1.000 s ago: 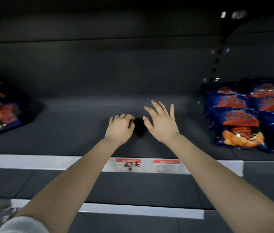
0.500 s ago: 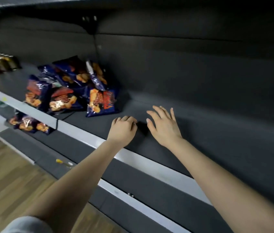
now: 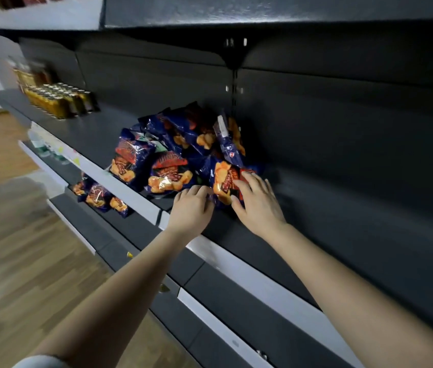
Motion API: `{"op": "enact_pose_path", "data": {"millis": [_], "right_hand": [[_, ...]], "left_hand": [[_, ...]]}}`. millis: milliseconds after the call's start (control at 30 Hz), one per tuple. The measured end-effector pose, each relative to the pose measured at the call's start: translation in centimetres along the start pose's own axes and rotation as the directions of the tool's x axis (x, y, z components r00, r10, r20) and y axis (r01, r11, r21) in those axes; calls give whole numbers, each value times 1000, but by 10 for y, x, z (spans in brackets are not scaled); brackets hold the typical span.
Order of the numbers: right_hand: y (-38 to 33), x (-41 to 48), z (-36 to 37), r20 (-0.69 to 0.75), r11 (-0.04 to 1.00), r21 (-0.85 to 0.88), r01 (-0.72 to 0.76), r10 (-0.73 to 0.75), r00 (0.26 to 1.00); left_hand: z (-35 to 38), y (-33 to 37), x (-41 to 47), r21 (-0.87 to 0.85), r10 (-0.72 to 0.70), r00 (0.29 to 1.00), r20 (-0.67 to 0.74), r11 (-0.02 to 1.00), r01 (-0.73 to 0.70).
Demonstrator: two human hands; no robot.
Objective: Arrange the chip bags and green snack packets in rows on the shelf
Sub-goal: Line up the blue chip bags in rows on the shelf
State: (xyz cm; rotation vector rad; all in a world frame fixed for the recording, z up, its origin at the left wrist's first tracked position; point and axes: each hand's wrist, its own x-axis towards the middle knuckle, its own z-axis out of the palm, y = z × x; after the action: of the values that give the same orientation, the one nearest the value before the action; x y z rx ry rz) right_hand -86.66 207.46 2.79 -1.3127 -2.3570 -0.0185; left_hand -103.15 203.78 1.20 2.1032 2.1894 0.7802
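The nearest chip bag (image 3: 223,185) is laid face up on the dark shelf (image 3: 324,213), at the right end of the heap (image 3: 169,166). Its long axis seemingly runs along the shelf, with the chip picture leftward. Its right half is hidden under the flat, spread right hand (image 3: 259,207), while the left hand (image 3: 192,207) is curled at its near corner; a pinch cannot be told.

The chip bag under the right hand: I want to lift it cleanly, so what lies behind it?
Behind the chip bag, more blue bags pile against the back panel; anything under them is hidden.

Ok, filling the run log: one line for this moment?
left hand at edge of blue foil chip bag; right hand on it; bags heaped
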Motion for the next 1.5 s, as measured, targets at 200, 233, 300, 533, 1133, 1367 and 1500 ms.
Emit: {"op": "enact_pose_path", "data": {"millis": [200,233,300,533,1133,1367,1500], "right_hand": [[-10,32,20,114,993,-55,-103,108,988],[-10,35,23,138,989,-63,-137,144,980],[-11,41,27,163,979,-96,-181,195,967],[-23,64,42,65,937,-142,-318,330,942],[-17,62,54,131,926,-204,-318,348,928],[-12,53,53,127,944,-179,-277,301,945],[-12,47,51,113,950,-146,-274,292,950]], "left_hand": [[-1,-30,22,-12,29,999,20,1000,-29],[-1,-33,26,-9,38,999,17,999,-38],[0,-38,36,-8,52,999,-1,999,-52],[15,-42,40,-26,80,996,-41,996,-81],[18,-47,43,-27,67,997,30,997,-66],[18,-47,45,-21,59,998,22,998,-59],[20,-47,46,-19,60,998,23,998,-60]]}}
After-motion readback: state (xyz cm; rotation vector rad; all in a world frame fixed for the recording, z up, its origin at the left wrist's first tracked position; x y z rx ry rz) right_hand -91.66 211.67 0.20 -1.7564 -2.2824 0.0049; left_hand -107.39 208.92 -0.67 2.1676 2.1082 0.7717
